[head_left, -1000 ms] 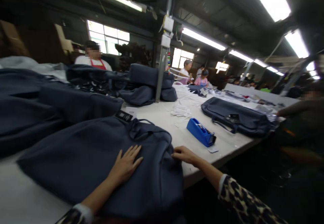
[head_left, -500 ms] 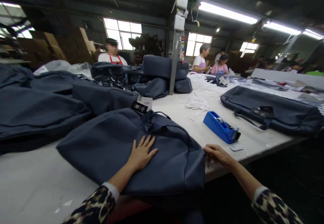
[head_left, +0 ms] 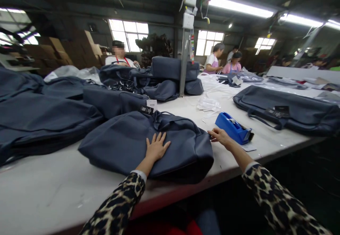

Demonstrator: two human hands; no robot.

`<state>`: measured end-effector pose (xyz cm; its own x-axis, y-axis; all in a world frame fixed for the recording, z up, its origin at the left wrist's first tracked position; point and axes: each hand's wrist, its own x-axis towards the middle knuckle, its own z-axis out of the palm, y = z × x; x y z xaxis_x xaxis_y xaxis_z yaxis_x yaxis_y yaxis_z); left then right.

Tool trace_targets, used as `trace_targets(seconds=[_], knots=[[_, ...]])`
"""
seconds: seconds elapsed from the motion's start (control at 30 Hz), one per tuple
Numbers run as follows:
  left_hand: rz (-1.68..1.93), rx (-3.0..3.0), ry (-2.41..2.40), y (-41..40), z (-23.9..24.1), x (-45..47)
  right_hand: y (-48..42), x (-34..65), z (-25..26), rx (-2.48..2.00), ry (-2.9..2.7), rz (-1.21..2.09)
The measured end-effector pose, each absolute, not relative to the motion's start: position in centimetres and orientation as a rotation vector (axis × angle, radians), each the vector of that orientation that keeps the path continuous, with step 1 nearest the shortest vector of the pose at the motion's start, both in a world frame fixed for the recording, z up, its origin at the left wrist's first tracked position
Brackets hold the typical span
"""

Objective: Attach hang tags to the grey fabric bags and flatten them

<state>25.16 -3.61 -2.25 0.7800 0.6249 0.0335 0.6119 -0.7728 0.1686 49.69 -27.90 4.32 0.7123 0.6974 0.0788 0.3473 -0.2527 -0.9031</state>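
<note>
A dark blue bag (head_left: 124, 146) lies on its side on the white table in front of me. My left hand (head_left: 156, 148) rests flat on its upper face, fingers spread. At the bag's right end, my right hand (head_left: 219, 135) pinches the upper corner; the fingertips are partly hidden there. A black tag (head_left: 147, 110) and a white tag (head_left: 152, 104) stick up at the bag's far edge, near its handle. Just beyond my right hand stands a blue tape dispenser (head_left: 231, 128).
Another blue bag (head_left: 289, 111) lies on the right of the table (head_left: 53, 189). Several more are piled at the left and behind a metal post (head_left: 183, 61). White straps (head_left: 208, 104) lie near the post. Co-workers (head_left: 119, 56) stand across the table.
The bag has shifted away from me and slightly inward, farther from the table's front edge. Both hands have moved forward with it, keeping their places on the bag.
</note>
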Motion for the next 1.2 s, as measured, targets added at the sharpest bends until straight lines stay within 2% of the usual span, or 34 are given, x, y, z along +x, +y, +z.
trace_targets(seconds=[0.1,0.27,0.4,0.63,0.8,0.9,1.07,1.2], knots=[[0.140,2.827,0.972,-3.5,-2.4,25.2,-29.1,46.6,6.1,-1.894,-0.946,0.214],[0.162,2.823,0.954,-3.6,-2.6,24.9,-30.5,40.3,9.6,-1.913,-1.864,0.188],[0.163,2.825,0.932,-3.7,-2.4,24.9,-31.2,39.6,8.2,-2.005,-2.092,0.157],[0.056,2.750,0.844,-4.8,0.6,23.6,-32.7,41.9,2.6,-2.117,-2.068,-0.163],[0.155,2.827,-0.032,-10.2,2.0,20.8,-33.2,41.6,0.2,-2.125,-2.049,-0.354],[0.065,2.932,-0.183,-12.6,1.1,20.0,-33.1,40.9,-0.2,-2.164,-2.090,-0.425],[0.042,3.003,-0.130,-13.0,0.0,20.0,-34.0,40.4,0.4,-2.120,-2.057,-0.358],[0.090,3.031,-0.104,-12.9,-0.1,19.9,-36.6,40.6,0.9,-2.105,-1.510,-0.133]])
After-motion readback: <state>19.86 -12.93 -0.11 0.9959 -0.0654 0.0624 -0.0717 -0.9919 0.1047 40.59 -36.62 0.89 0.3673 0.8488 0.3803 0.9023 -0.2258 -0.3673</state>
